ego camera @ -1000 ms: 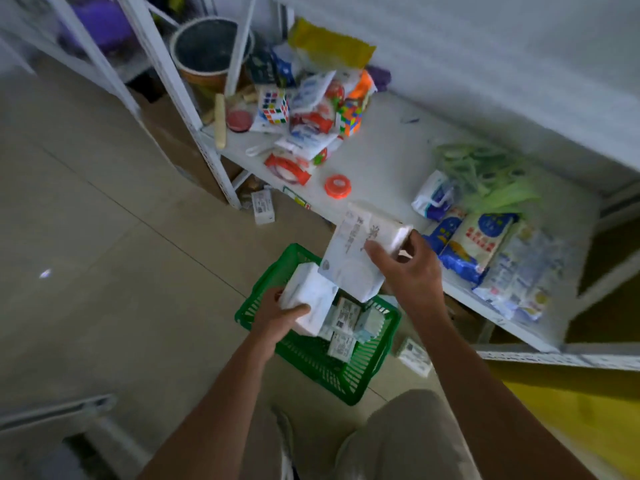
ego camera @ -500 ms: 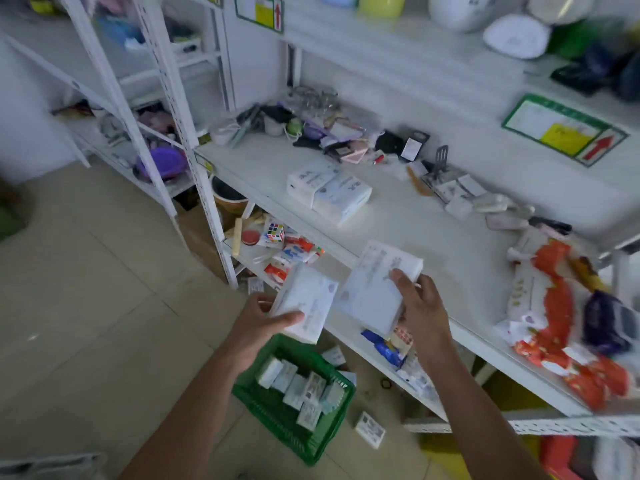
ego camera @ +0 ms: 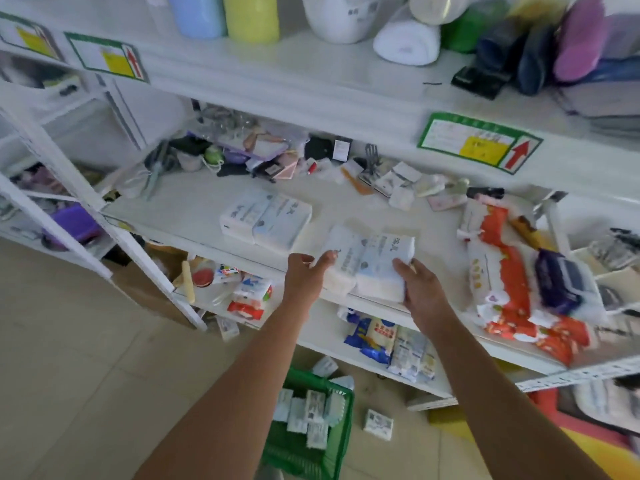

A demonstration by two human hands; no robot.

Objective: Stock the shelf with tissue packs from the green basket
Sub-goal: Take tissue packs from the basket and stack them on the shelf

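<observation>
both hands are at the front edge of the middle shelf (ego camera: 180, 209): left hand (ego camera: 306, 277) is curled round the left tissue pack (ego camera: 341, 265) and right hand (ego camera: 422, 292) grips the right tissue pack (ego camera: 379, 268), the two packs touching side by side. another pair of tissue packs (ego camera: 266, 220) lies just left and further back. the green basket (ego camera: 298, 455) is on the floor below with small packs (ego camera: 304, 414) in it.
</observation>
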